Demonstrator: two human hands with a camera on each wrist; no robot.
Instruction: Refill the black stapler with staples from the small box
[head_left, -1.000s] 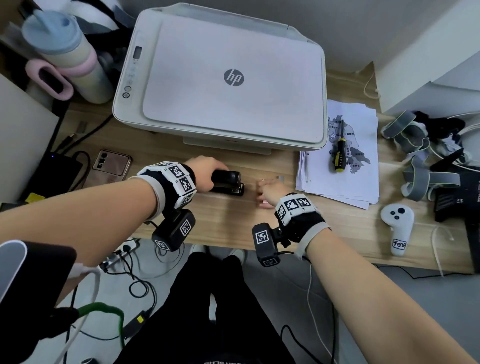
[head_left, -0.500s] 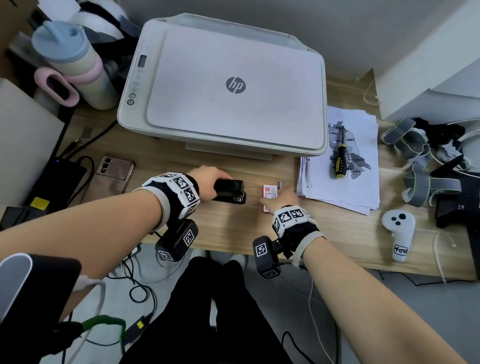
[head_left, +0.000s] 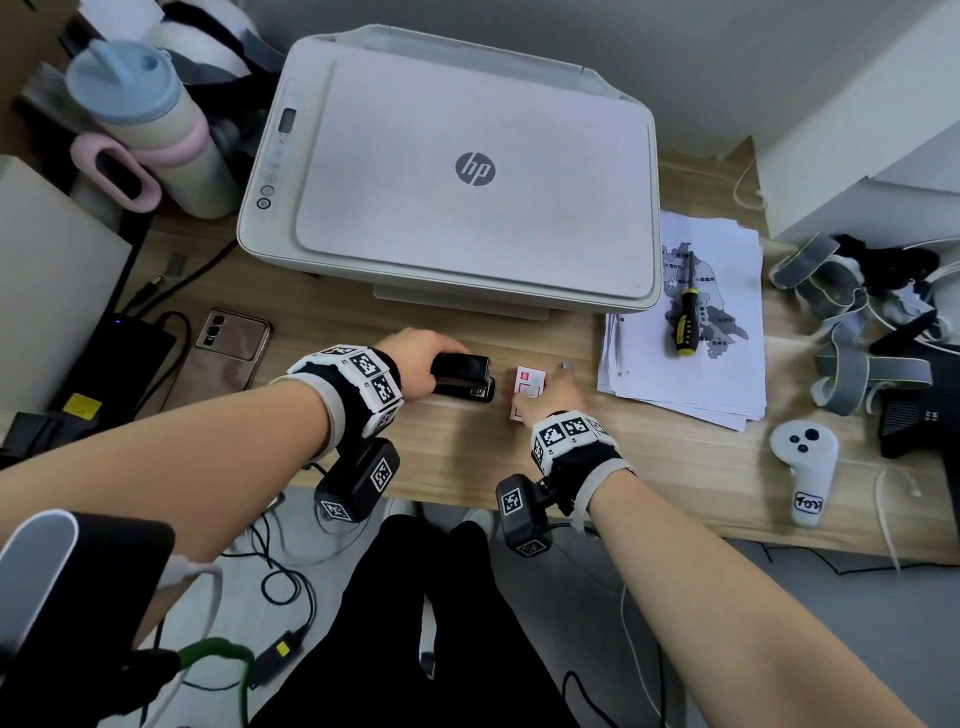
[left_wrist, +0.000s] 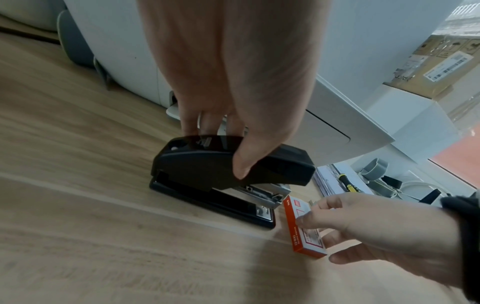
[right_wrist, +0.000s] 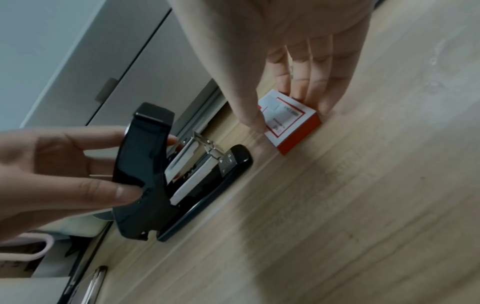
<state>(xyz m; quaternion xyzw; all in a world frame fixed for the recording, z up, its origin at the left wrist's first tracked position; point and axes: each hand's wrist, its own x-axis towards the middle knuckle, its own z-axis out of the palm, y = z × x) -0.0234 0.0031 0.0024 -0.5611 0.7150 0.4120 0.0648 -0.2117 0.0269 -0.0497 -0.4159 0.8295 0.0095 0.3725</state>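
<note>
A white printer (head_left: 457, 176) stands at the back of the wooden bench (head_left: 467, 447). To its left is a big cup (head_left: 150, 130) with a blue lid and a pink handle, and nearer lies a phone (head_left: 228, 353). To the right of the printer a screwdriver (head_left: 684, 317) lies on a stack of papers (head_left: 691, 358). A white controller (head_left: 805, 467) lies near the front edge, beside grey straps (head_left: 841, 332).
</note>
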